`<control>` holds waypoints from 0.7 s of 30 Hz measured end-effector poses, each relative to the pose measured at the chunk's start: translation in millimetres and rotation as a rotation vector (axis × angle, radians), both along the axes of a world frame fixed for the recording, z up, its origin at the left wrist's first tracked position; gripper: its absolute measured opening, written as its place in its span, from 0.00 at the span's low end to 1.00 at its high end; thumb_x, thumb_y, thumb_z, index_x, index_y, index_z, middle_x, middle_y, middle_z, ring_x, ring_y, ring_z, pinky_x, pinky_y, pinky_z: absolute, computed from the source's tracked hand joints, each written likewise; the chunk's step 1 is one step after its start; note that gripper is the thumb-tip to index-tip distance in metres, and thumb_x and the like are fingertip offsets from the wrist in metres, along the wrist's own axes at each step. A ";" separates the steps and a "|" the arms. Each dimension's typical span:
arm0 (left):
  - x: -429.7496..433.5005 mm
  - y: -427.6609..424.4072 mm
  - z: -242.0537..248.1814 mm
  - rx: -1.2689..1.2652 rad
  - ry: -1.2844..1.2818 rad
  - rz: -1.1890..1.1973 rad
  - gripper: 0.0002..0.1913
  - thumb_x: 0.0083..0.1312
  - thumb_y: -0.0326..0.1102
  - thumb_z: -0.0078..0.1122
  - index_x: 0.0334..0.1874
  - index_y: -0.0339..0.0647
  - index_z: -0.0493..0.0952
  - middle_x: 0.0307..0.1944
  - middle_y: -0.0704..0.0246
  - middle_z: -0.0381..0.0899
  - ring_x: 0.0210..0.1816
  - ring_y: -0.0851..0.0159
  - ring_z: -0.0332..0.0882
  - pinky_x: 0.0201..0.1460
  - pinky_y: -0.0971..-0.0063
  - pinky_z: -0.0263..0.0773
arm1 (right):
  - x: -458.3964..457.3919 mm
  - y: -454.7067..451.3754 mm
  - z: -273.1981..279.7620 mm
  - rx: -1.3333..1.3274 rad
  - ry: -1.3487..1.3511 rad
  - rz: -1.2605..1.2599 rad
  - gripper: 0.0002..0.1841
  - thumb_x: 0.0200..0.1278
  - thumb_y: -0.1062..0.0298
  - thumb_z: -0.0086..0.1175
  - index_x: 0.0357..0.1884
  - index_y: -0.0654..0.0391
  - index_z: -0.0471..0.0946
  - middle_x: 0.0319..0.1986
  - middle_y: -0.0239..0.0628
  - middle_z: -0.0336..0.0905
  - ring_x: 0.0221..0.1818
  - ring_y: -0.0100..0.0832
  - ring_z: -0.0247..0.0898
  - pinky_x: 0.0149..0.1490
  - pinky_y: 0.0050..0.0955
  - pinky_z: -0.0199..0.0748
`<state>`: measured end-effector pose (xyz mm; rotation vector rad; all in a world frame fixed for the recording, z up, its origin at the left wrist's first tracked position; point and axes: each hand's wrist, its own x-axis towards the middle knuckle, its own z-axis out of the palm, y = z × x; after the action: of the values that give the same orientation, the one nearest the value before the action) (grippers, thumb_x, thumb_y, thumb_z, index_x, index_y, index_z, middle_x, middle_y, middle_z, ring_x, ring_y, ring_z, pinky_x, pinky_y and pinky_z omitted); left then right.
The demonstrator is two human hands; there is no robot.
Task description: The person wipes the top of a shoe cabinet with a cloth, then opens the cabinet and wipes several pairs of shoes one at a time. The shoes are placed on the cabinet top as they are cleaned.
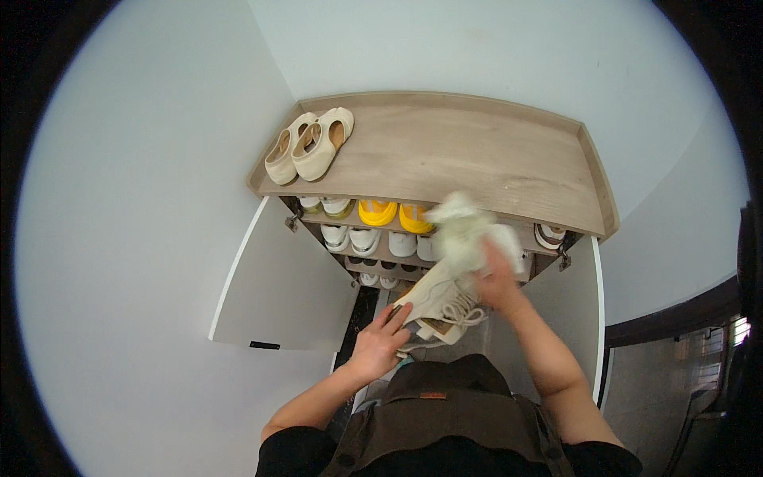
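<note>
My left hand [378, 343] grips the heel end of a cream lace-up shoe [430, 293], held tilted in front of my body. Loose cream laces [462, 311] loop over its side. At the shoe's far end, my right hand [499, 280] holds a crumpled pale cloth [462, 235], blurred by motion. The cloth hides the toe of the shoe. Both hands are in front of an open shoe cabinet, below the level of its wooden top [465, 143].
A pair of cream flat shoes [316, 152] stands at the top's left end. Yellow shoes [378, 213], white shoes [365, 240] and several others fill the shelves. The left door [280, 292] and right door [566, 316] swing out on either side. Walls border the cabinet.
</note>
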<state>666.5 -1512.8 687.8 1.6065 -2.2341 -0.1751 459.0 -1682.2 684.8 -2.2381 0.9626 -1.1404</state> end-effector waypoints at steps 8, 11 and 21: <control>5.7 9.2 -0.6 0.018 -0.012 -0.020 0.12 0.41 0.23 0.59 0.28 0.39 0.67 0.62 0.65 0.68 0.58 0.50 0.69 0.44 0.62 0.76 | -5.3 -23.7 -35.1 0.125 0.602 -0.015 0.14 0.47 0.63 0.57 0.35 0.59 0.78 0.41 0.47 0.77 0.45 0.45 0.74 0.50 0.40 0.72; 10.1 5.6 -5.1 0.012 0.118 0.046 0.13 0.45 0.27 0.64 0.28 0.37 0.67 0.60 0.63 0.70 0.52 0.51 0.73 0.42 0.63 0.75 | -65.3 -44.8 -46.7 0.370 0.637 -0.395 0.14 0.48 0.64 0.56 0.37 0.60 0.80 0.32 0.51 0.79 0.39 0.50 0.76 0.46 0.43 0.73; -36.8 -94.6 -39.7 -0.001 0.559 0.251 0.20 0.44 0.32 0.73 0.35 0.37 0.69 0.29 0.63 0.75 0.28 0.55 0.74 0.31 0.70 0.69 | -113.8 18.2 -66.2 0.647 0.101 -0.406 0.14 0.51 0.68 0.55 0.37 0.68 0.78 0.26 0.45 0.80 0.30 0.34 0.77 0.38 0.32 0.72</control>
<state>629.8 -1607.4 648.0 1.5778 -1.6004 -0.4862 345.2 -1664.0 618.6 -1.6267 1.6079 -0.7133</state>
